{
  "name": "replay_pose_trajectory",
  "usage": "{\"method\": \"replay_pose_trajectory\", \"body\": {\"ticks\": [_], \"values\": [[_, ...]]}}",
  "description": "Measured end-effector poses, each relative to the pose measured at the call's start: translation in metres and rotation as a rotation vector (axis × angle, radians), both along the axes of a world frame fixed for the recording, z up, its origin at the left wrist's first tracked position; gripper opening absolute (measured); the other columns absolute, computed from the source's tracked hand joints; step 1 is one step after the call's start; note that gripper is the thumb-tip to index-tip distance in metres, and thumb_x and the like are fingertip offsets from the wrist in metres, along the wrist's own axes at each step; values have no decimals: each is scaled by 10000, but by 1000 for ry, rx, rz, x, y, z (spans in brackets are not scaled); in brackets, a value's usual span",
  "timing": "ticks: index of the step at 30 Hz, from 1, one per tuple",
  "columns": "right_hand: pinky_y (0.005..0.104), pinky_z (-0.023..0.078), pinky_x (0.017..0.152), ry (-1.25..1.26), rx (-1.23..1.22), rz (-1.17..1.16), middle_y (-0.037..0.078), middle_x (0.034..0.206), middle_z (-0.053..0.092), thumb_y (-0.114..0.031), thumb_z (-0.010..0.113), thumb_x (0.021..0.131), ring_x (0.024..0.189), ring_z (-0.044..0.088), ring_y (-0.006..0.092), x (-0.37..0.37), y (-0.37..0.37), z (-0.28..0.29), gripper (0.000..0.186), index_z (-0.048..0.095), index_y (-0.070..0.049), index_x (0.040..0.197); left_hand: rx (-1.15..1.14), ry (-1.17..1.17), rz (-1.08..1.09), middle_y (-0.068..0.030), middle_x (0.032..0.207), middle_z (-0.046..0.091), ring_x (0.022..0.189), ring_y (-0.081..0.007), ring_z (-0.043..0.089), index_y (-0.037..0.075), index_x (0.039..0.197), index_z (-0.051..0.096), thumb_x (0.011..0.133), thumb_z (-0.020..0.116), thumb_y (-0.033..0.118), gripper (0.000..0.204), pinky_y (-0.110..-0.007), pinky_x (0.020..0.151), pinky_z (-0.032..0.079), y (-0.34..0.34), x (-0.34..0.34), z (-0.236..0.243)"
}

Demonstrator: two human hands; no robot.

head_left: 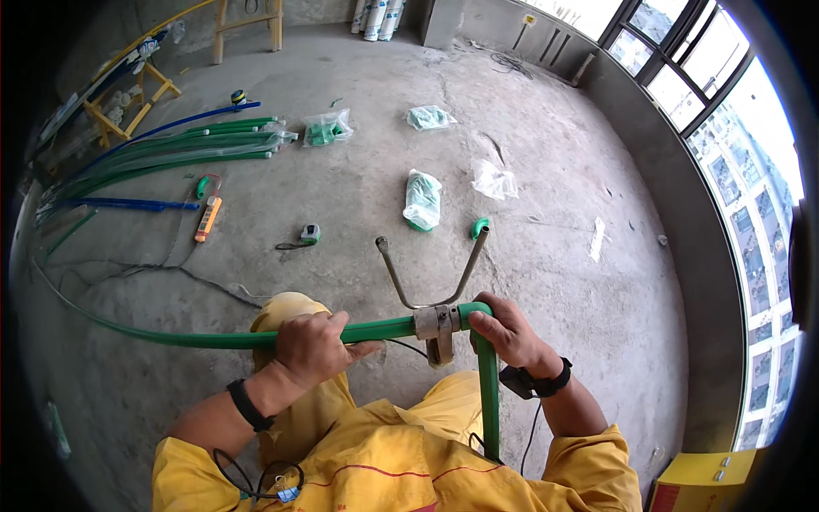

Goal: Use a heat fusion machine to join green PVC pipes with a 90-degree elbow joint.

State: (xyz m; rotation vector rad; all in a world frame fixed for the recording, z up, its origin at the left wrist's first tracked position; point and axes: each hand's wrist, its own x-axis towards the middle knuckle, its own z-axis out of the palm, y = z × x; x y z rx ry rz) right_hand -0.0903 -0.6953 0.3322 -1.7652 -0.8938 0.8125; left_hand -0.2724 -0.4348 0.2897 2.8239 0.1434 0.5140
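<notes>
A long green plastic pipe runs in from the left, and my left hand is wrapped around it near its right end. That end meets a grey metal heating head of a pipe fusion welder. On the head's other side is a green elbow fitting, with a green pipe length running down from it toward my body. My right hand is closed around the elbow. A bent metal stand spreads just beyond the welder. Part of the welder's body is hidden below the pipe.
On the concrete floor lie a tape measure, an orange power strip, a loose green elbow and bagged green fittings. Bundled green pipes and blue pipes are at left. Windows line the right wall; a yellow box stands lower right.
</notes>
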Motion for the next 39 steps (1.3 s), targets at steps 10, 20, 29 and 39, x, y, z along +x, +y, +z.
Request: {"method": "replay_pose_trajectory", "body": {"ticks": [10,20,29,39], "values": [[330,469,621,-94,-98,-41,83,727,616,-361,556,982,687,584,163,-3,-22,-12,388,620,22,971,-78,36,-11,-154,546,576,544,-349,633,80,668,565,846,575,677,623,-448,484,494,-10,-8,-3],[247,406,551,232,149,23,-21,713,543,-257,527,1017,616,491,81,-17,-1,-1,242,637,-49,1073,-69,44,-12,-153,570,609,562,-338,655,71,706,593,873,511,701,658,-427,511,519,5,-20,-3],[328,508,681,420,71,114,96,827,671,-393,535,1001,742,639,190,5,-9,-28,445,597,42,1078,-41,-1,-17,-151,560,577,559,-332,632,42,672,600,831,574,705,683,-422,505,499,8,-25,4],[315,455,607,39,-61,-81,24,703,584,-379,574,988,671,547,124,-10,-9,-23,387,649,-8,906,-94,369,-88,-208,659,635,714,-407,665,0,713,628,855,477,753,781,-476,669,539,12,-19,41]]}}
